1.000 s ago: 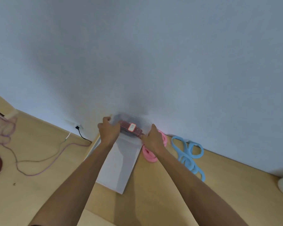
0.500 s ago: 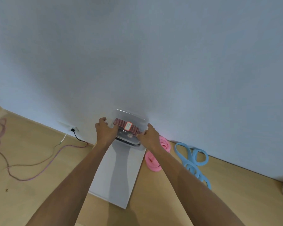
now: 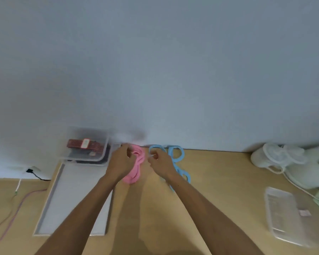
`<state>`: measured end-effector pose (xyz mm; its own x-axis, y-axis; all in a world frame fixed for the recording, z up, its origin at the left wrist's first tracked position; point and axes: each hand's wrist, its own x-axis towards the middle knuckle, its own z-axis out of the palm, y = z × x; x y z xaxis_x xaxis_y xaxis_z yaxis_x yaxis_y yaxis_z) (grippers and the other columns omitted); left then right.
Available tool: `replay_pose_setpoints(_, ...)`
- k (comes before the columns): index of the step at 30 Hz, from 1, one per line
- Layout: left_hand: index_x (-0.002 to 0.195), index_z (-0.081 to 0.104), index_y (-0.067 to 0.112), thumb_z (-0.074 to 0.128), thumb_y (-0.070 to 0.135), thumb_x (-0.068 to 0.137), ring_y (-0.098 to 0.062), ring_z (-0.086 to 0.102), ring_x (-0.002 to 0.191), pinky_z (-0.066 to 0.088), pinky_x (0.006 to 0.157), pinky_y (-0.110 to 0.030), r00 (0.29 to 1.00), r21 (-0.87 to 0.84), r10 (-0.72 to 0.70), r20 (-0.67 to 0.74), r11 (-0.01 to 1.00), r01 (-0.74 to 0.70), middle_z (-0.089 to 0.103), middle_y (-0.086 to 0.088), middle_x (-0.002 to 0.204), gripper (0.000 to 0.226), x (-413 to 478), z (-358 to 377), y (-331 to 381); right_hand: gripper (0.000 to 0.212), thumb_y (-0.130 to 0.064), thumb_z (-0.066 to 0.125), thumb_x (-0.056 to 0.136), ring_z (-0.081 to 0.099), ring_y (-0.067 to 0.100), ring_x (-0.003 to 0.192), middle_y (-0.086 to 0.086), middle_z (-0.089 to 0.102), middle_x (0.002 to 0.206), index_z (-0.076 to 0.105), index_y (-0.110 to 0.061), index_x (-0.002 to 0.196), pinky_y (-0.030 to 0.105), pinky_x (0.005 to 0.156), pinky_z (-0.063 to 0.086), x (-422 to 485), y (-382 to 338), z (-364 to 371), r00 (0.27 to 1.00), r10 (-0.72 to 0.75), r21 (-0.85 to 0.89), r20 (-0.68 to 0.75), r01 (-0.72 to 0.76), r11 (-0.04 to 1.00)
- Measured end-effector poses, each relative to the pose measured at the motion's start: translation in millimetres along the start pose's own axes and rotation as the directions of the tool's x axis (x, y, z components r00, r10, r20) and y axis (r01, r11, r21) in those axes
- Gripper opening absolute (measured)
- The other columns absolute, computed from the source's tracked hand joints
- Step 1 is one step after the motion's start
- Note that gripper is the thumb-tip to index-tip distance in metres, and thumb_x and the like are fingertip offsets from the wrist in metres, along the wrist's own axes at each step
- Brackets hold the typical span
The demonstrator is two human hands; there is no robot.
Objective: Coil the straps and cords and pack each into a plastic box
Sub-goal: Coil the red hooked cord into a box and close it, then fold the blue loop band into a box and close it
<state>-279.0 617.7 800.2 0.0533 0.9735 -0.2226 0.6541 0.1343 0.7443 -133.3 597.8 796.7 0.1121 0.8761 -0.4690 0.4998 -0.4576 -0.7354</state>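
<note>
At centre frame a loose pink strap (image 3: 136, 167) lies on the counter (image 3: 219, 181) by the wall, its upper end pinched by the left hand (image 3: 120, 162), probably so coiling can be started. The right hand (image 3: 161, 162) is held just beside it, fingers curled; whether anything is gripped cannot be told. A red strap (image 3: 81, 143) is seen packed in a clear box (image 3: 85, 160) at left, and an empty plastic box (image 3: 284, 218) is kept ready at lower right.

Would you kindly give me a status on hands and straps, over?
Left hand at pink strap, grip unclear. Right hand between it and blue strap, fingers curled. Red strap in plastic box. Nothing in the way.
</note>
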Motion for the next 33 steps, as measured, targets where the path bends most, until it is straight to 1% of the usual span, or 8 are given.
replay_pose_setpoints(6, 0.09, 0.06, 0.009, 0.047, 0.016, 0.092, -0.021, 0.058, 0.077, 0.044, 0.068, -0.03, 0.918, 0.048, -0.023, 0.396, 0.999, 0.004, 0.064, -0.005, 0.085, 0.014, -31.7, 126.8, 44.1, 0.023, -0.016, 0.054, 0.087, 0.066, 0.023, 0.094, 0.005, 0.069, 0.102, 0.066, -0.01, 0.106, 0.031, 0.085, 0.051, -50.1, 117.9, -97.4, 0.969, 0.133, 0.037, -0.209, -0.128, 0.991)
replay_pose_setpoints(8, 0.083, 0.058, 0.015, 0.047, 0.015, 0.09, -0.018, 0.057, 0.071, 0.046, 0.066, -0.032, 0.88, 0.036, -0.016, 0.474, 0.999, -0.002, 0.061, -0.001, 0.076, 0.013, -46.3, 164.3, 61.8, 0.023, -0.014, 0.053, 0.089, 0.065, 0.018, 0.093, 0.005, 0.07, 0.103, 0.066, -0.009, 0.107, 0.024, 0.081, 0.048, -70.5, 157.4, -134.1, 0.927, 0.192, 0.056, -0.323, -0.183, 0.981)
replay_pose_setpoints(10, 0.084, 0.056, 0.016, 0.046, 0.016, 0.09, -0.014, 0.053, 0.066, 0.042, 0.06, -0.028, 0.845, 0.068, -0.014, 0.534, 0.997, -0.027, 0.058, 0.001, 0.072, 0.012, -59.5, 198.0, 79.0, 0.025, -0.013, 0.051, 0.091, 0.061, 0.013, 0.096, 0.003, 0.068, 0.107, 0.064, -0.009, 0.113, 0.015, 0.077, 0.04, -90.5, 195.9, -170.2, 0.859, 0.256, 0.073, -0.444, -0.25, 0.965)
replay_pose_setpoints(14, 0.091, 0.056, 0.015, 0.046, 0.015, 0.09, -0.014, 0.054, 0.073, 0.038, 0.056, -0.021, 0.804, 0.095, 0.015, 0.595, 0.992, -0.089, 0.057, 0.003, 0.077, 0.01, -84.2, 252.5, 108.8, 0.03, -0.008, 0.046, 0.091, 0.058, 0.025, 0.104, 0.01, 0.064, 0.113, 0.059, -0.008, 0.118, 0.028, 0.081, 0.044, -122.6, 265.3, -228.5, 0.681, 0.353, 0.088, -0.641, -0.392, 0.916)
replay_pose_setpoints(19, 0.088, 0.053, 0.017, 0.048, 0.012, 0.09, -0.014, 0.05, 0.08, 0.03, 0.059, -0.019, 0.776, 0.136, 0.068, 0.627, 0.971, -0.195, 0.054, 0.003, 0.083, 0.008, -109.8, 301.9, 144.4, 0.042, -0.007, 0.047, 0.09, 0.039, 0.035, 0.121, 0.019, 0.04, 0.134, 0.045, -0.007, 0.132, 0.044, 0.097, 0.037, -144.8, 326.2, -259.1, 0.614, 0.411, -0.054, -0.675, -0.595, 0.802)
replay_pose_setpoints(23, 0.087, 0.055, 0.019, 0.048, 0.01, 0.088, -0.014, 0.052, 0.083, 0.033, 0.063, -0.019, 0.77, 0.135, 0.037, 0.637, 0.978, -0.158, 0.057, 0.002, 0.086, 0.011, -128.1, 331.7, 162.2, 0.038, -0.007, 0.049, 0.09, 0.039, 0.036, 0.117, 0.019, 0.039, 0.129, 0.045, -0.006, 0.128, 0.042, 0.093, 0.038, -152.1, 354.1, -265.4, 0.612, 0.421, -0.097, -0.669, -0.634, 0.767)
replay_pose_setpoints(29, 0.089, 0.054, 0.018, 0.046, 0.012, 0.089, -0.014, 0.052, 0.083, 0.033, 0.065, -0.021, 0.766, 0.176, 0.016, 0.643, 0.97, -0.168, 0.056, 0.002, 0.087, 0.01, -143.5, 359.0, 178.4, 0.03, 0.005, 0.047, 0.087, 0.05, 0.035, 0.107, 0.02, 0.05, 0.119, 0.051, 0.001, 0.116, 0.038, 0.089, 0.039, -155.0, 374.5, -277.3, 0.657, 0.383, -0.048, -0.649, -0.539, 0.841)
replay_pose_setpoints(33, 0.108, 0.055, 0.01, 0.045, 0.015, 0.091, -0.025, 0.057, 0.096, 0.039, 0.072, -0.025, 0.766, 0.183, 0.008, 0.643, 0.969, -0.164, 0.061, -0.007, 0.101, 0.021, -151.4, 374.4, 192.6, 0.03, 0.006, 0.046, 0.086, 0.053, 0.035, 0.106, 0.018, 0.052, 0.117, 0.051, 0.0, 0.115, 0.038, 0.087, 0.041, -160.6, 377.2, -286.1, 0.689, 0.381, -0.005, -0.617, -0.488, 0.873)
